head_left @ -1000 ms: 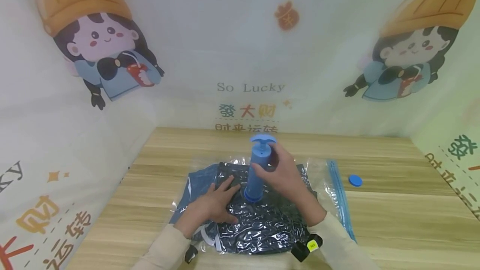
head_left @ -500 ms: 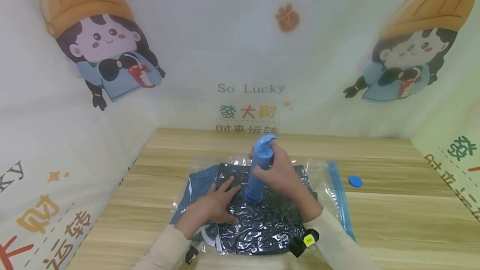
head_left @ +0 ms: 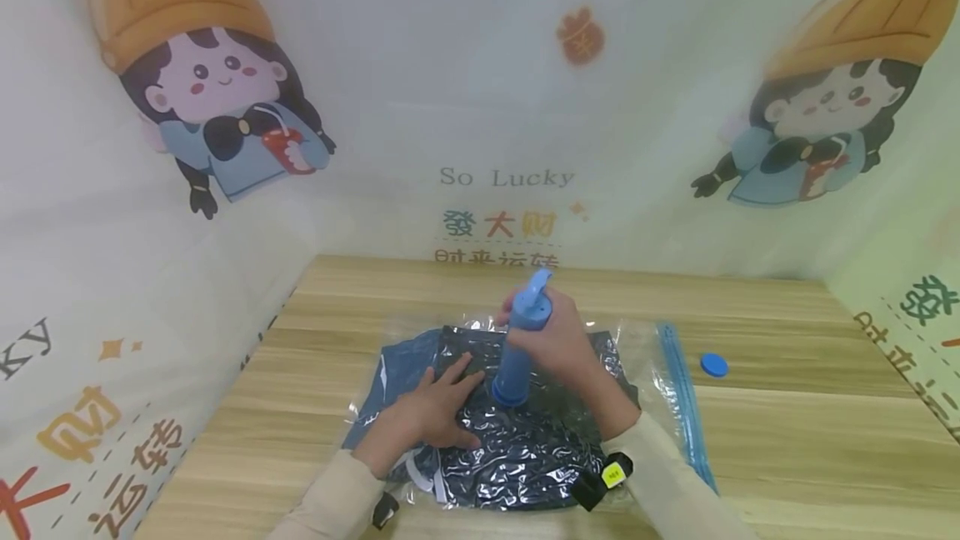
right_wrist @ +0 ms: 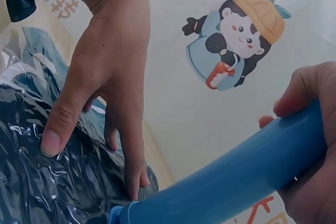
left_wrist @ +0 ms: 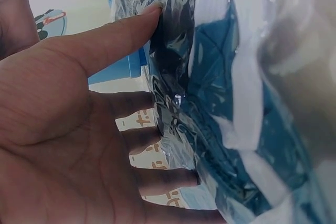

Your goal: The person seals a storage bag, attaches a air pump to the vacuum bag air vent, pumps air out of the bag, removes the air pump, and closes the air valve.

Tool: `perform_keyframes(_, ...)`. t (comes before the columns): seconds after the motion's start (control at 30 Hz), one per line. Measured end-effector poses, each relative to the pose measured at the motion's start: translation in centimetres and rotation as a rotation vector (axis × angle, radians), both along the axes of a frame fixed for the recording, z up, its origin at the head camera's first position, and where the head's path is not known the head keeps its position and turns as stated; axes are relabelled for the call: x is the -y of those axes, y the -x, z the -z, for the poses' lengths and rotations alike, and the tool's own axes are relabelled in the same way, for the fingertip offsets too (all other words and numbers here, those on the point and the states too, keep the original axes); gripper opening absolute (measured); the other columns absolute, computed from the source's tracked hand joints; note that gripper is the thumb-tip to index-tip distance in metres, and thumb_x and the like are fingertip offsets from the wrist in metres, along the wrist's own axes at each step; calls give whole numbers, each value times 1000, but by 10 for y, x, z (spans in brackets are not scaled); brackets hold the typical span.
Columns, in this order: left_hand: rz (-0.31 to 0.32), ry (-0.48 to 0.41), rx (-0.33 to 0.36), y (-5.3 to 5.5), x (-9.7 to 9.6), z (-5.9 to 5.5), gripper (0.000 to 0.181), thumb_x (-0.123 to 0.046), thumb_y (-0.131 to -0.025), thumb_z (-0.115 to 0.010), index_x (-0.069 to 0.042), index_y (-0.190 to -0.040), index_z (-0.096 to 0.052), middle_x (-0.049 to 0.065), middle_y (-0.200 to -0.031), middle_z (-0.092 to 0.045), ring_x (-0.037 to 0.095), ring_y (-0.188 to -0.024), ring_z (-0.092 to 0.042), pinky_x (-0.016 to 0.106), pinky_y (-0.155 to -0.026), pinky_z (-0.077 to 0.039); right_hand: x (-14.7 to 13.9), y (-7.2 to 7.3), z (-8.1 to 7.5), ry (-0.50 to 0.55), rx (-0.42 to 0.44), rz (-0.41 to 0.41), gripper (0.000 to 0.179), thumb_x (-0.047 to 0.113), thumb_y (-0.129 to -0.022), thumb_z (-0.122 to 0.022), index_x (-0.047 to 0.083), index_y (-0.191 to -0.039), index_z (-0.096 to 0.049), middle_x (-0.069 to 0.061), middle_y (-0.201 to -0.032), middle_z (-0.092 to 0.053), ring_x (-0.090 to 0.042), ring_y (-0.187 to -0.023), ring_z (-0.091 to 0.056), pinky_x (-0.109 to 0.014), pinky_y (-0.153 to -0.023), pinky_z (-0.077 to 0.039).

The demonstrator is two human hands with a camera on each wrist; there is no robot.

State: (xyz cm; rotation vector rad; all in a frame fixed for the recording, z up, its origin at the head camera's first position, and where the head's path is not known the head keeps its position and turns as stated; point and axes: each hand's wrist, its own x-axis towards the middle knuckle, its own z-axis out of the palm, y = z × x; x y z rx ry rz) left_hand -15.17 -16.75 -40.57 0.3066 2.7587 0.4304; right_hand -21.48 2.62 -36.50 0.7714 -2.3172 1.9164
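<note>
A blue hand pump (head_left: 515, 373) with a T-shaped handle stands slightly tilted, its base on a clear plastic storage bag (head_left: 525, 473). My right hand (head_left: 561, 348) wraps round the upper barrel, just below the handle; the right wrist view shows the fingers curled about the pump (right_wrist: 226, 177). Left of the pump base, my left hand (head_left: 437, 412) rests on the bag with its fingers spread. Dark, crumpled material fills the middle of the bag, and blue fabric with white bands (left_wrist: 247, 87) shows through the plastic in the left wrist view.
A blue zip strip (head_left: 681, 398) runs along the bag's right side. Beyond it, a small round blue cap (head_left: 714, 365) lies on the wooden table (head_left: 787, 440). Printed cloth (head_left: 465, 90) hangs behind the table and along both sides.
My right hand has turned the pump about its length, so its handle now points more toward me. The right wrist has shifted slightly left. The left hand keeps its place.
</note>
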Motion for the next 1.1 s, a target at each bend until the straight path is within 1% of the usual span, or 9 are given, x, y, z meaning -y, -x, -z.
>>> perform_keyframes(0.17,4,2,-6,0,0,-2,93,-42,-80,-86,-15,-157,-40,10,-168,-14,61,-140,-19,81,-94,-32,2,3,-2,36,23,-12,33,-11,-67,-67,1,-97,-67,-9,-92,-72,-27,-89,-70,-52,-88,-52)
perform_keyframes(0.47,5,7,-2,0,-2,-4,93,-41,-81,-86,-15,-157,-40,10,-168,-15,61,-141,-19,80,-95,-32,3,6,-3,99,49,-86,36,-16,-56,-59,-4,-89,-66,-15,-89,-70,-32,-87,-70,-44,-69,-56)
perform_keyframes(0.53,3,8,0,-1,-2,-4,93,-41,-81,-85,-15,-157,-40,10,-168,-15,61,-141,-19,80,-95,-32,3,7,-3,110,49,-103,37,-16,-55,-58,-5,-89,-65,-15,-89,-69,-32,-86,-71,-45,-69,-56)
perform_keyframes(0.6,0,9,3,-1,-2,-4,92,-41,-81,-85,-15,-157,-40,10,-168,-15,60,-141,-19,80,-95,-32,2,8,-2,98,40,-122,37,-16,-55,-59,-4,-90,-66,-15,-89,-70,-32,-86,-71,-46,-72,-56)
perform_keyframes(0.73,-1,10,8,-1,-2,-3,92,-41,-81,-85,-15,-157,-39,10,-168,-14,60,-141,-18,80,-95,-32,-3,12,0,55,19,-189,39,-14,-61,-64,-4,-99,-67,-14,-95,-72,-31,-94,-70,-49,-86,-54)
perform_keyframes(0.8,-1,10,8,-1,-2,-2,92,-41,-82,-85,-15,-158,-39,10,-168,-14,60,-142,-18,80,-95,-32,-7,12,0,18,13,-227,39,-12,-69,-68,-3,-107,-65,-15,-103,-71,-31,-101,-68,-51,-92,-52)
perform_keyframes(0.9,-2,14,7,-1,-2,-1,93,-41,-81,-85,-15,-158,-39,10,-168,-13,60,-142,-18,80,-95,-31,-14,9,-1,-77,-11,-259,41,-2,-82,-74,-2,-120,-60,-16,-115,-68,-33,-111,-64,-54,-98,-49)
perform_keyframes(1.0,-3,21,8,0,-2,0,93,-42,-81,-85,-16,-158,-39,10,-168,-13,60,-141,-18,80,-95,-31,-19,4,0,-173,-30,-201,52,13,-89,-78,2,-133,-53,-15,-123,-64,-34,-115,-62,-54,-98,-49)
perform_keyframes(1.1,-2,19,5,0,-2,0,93,-42,-81,-85,-15,-158,-39,10,-168,-14,60,-141,-18,81,-96,-30,-18,-3,0,-194,-31,-70,65,24,-87,-82,5,-140,-49,-14,-125,-62,-34,-114,-62,-53,-94,-52)
